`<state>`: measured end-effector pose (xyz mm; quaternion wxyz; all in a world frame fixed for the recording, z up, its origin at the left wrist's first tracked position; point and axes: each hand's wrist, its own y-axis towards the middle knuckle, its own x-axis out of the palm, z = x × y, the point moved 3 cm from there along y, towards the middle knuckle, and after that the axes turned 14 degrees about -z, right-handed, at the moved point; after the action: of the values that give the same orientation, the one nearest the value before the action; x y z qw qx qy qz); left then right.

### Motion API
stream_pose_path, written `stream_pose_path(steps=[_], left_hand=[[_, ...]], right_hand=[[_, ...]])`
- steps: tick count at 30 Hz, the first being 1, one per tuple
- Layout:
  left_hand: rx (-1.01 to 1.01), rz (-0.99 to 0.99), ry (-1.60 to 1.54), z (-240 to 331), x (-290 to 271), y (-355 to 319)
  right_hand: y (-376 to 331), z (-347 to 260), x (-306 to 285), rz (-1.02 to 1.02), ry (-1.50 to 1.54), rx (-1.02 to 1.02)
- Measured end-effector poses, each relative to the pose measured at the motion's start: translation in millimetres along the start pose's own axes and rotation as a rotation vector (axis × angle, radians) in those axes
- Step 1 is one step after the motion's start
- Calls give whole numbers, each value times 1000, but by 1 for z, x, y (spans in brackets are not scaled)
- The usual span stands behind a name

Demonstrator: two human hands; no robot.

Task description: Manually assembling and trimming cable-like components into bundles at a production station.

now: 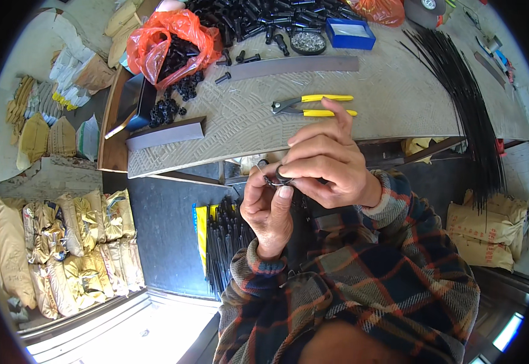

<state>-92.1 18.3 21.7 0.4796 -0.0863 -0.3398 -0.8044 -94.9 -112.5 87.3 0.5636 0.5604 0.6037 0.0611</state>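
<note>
Just off the table's near edge, my two hands meet around a small black ringed part (283,176) with a bit of thin wire or clip on it; its exact kind cannot be made out. My left hand (267,212) pinches it from below with thumb and forefinger. From the right, my right hand (331,161) grips its other side with bent fingers, the little finger raised. Beyond the right hand, yellow-handled pliers (327,98) lie spread on the table. Black bolt-shaped parts (258,24) are heaped at the far side, and small black rings (166,112) lie at the left.
The patterned table (240,115) bears a red plastic bag (207,45), a blue box (349,34), a dish of small metal pieces (308,42) and grey strips (294,65). Long black rods (464,91) overhang its right edge; more rods (225,242) stand below. Stacked sacks (85,242) fill the left.
</note>
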Motion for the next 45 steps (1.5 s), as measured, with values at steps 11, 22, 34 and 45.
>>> stream_pose_path(steps=[11, 22, 34, 45], left_hand=[[-49, 93, -29, 8, -6, -9], [43, 44, 88, 18, -4, -18], [-89, 129, 5, 25, -13, -32], [-245, -178, -75, 30, -30, -39]], right_hand=[[-11, -12, 13, 21, 82, 2], [-37, -2, 49, -218, 1342, 415], [-37, -13, 57, -288, 1031, 386], [-39, -13, 66, -536, 1181, 252]])
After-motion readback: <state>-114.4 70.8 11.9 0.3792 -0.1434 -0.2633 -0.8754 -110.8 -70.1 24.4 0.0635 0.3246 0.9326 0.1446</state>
